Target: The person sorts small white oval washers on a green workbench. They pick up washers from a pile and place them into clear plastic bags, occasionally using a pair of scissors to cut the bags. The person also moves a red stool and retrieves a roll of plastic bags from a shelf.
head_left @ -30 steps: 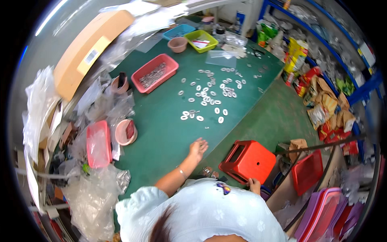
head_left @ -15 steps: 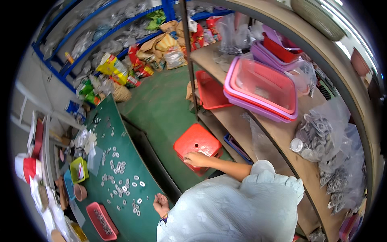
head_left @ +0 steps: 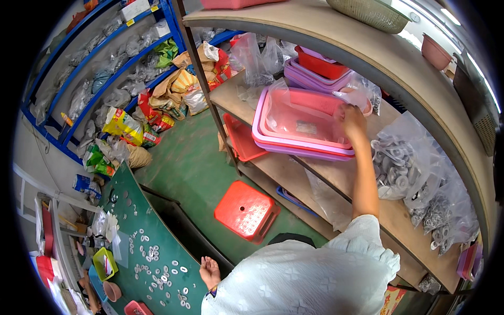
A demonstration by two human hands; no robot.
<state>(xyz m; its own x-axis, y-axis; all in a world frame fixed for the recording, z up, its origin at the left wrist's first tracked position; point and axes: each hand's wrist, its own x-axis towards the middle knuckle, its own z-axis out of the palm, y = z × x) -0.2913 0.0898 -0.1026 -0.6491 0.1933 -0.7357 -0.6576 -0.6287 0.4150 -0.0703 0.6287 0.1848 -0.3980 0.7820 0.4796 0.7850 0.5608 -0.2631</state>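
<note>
On the wooden shelf stands a stack of pink and purple plastic basins, with a pink basin (head_left: 310, 107) on top. A clear plastic bag (head_left: 278, 107) lies at its left end, and a small pale label shows on its bottom. My right hand (head_left: 353, 123) has its fingers curled over the basin's right rim; the fingertips are partly hidden. Low beside the green table (head_left: 181, 294), my left hand (head_left: 210, 272) hangs near the edge, palm up, fingers loosely bent and nothing in it. Several small oval rings (head_left: 164, 278) lie scattered on that table.
A red plastic stool (head_left: 245, 210) stands on the green floor between table and shelf. Clear bags of round grey parts (head_left: 396, 168) sit right of the basins. Filled sacks (head_left: 184, 89) and blue racks (head_left: 102, 55) line the back. A dark shelf post (head_left: 202, 73) rises ahead.
My right hand has left the red stool and come up to the basin stack on the shelf. The view has swung right; my left hand stays by the table edge.
</note>
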